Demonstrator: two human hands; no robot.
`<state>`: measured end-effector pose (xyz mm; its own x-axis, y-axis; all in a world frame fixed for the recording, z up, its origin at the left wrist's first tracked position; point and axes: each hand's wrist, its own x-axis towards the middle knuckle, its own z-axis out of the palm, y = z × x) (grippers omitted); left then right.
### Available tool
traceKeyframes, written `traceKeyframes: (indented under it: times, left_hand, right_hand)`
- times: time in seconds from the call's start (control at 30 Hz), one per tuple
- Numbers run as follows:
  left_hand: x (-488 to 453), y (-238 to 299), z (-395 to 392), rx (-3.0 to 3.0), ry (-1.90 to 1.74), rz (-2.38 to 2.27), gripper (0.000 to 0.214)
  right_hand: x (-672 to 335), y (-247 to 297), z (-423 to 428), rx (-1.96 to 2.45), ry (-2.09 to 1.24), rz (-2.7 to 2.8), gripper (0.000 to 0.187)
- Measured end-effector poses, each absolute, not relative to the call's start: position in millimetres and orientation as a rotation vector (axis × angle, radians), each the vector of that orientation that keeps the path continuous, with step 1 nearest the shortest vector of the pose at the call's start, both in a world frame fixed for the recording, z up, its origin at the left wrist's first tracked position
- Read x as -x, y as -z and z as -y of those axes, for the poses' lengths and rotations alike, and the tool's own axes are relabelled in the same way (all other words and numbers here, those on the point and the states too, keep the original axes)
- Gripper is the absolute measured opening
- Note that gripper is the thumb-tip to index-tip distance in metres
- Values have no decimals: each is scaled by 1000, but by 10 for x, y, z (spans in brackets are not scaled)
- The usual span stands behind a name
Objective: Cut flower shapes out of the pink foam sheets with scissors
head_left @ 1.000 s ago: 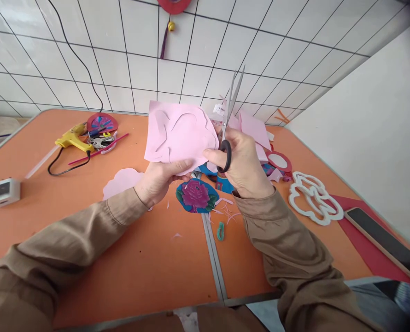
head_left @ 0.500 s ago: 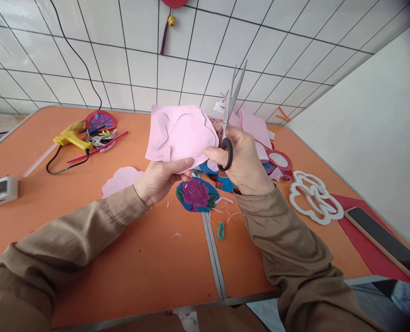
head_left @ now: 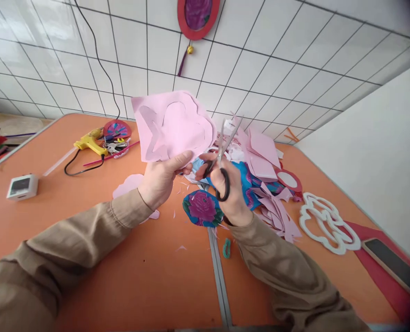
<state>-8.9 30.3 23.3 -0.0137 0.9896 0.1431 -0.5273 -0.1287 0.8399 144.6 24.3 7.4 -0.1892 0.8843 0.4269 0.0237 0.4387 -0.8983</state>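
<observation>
My left hand point(head_left: 163, 177) grips the lower edge of a pink sheet point(head_left: 187, 127), thumb on top, held up off the table. Curved cut lines run through the sheet, and its right edge is rounded. My right hand point(head_left: 229, 189) holds scissors point(head_left: 222, 152) by black handles, with the blades pointing up and parted, just right of the sheet. Under my hands lies an oval blue fabric piece point(head_left: 202, 208) with a purple flower. Partly behind my left wrist is a pink scalloped cutout point(head_left: 125, 185).
A yellow glue gun point(head_left: 91, 142) and a white box point(head_left: 22, 186) lie on the left of the orange table point(head_left: 139, 276). Pink scraps point(head_left: 277, 212), a white cloud-shaped frame point(head_left: 324, 221), a dark phone-like slab point(head_left: 391, 265) and a green clip point(head_left: 226, 248) lie to the right.
My right hand with the scissors has come down and away from the sheet, which now only my left hand holds. The sheet has tilted, and the view has shifted upward.
</observation>
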Motion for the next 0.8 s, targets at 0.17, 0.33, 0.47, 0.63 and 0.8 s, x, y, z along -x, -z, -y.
traceKeyframes:
  times: [0.17,0.33,0.47,0.63,0.8]
  left_hand:
    - [113,-242,-298,-901,-1536,-722,18]
    - [88,-208,-280,-920,-1552,-734,19]
    - [71,-194,-274,-934,-1558,-759,18]
    - [71,-200,-280,-957,-1552,-803,20]
    - [75,-198,-278,-993,-1547,-823,21]
  right_hand:
    - [-1313,114,-136,852,-1012,1693,42]
    - [-1258,152,-95,901,-972,1789,45]
    - [-1236,146,-90,928,-949,1809,47]
    - [-1222,114,-87,965,-966,1823,46]
    - [-1225,69,-69,988,-993,1842,39]
